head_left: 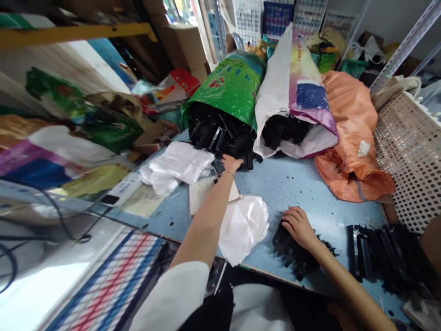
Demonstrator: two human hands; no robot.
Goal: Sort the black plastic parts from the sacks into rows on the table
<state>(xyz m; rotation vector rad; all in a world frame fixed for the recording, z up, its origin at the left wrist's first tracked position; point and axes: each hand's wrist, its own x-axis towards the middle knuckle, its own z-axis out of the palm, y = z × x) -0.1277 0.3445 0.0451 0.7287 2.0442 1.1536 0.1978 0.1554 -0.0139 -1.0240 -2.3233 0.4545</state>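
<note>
My left hand [231, 163] reaches far forward to the mouth of a green woven sack [230, 85], where black plastic parts [215, 131] spill onto the blue table [292, 184]. Its fingers curl down among those parts; what they grip is hidden. My right hand [299, 226] rests palm down, fingers bent, on a small stack of black plastic parts [291, 250] near the table's front edge. A clear plastic bag [243, 225] lies between my arms.
A white sack [292, 92] and an orange sack [351, 133] lie behind. More black parts [382, 255] sit at the right, below a perforated white basket [409, 156]. A pile of clear bags [177, 165] lies at the left.
</note>
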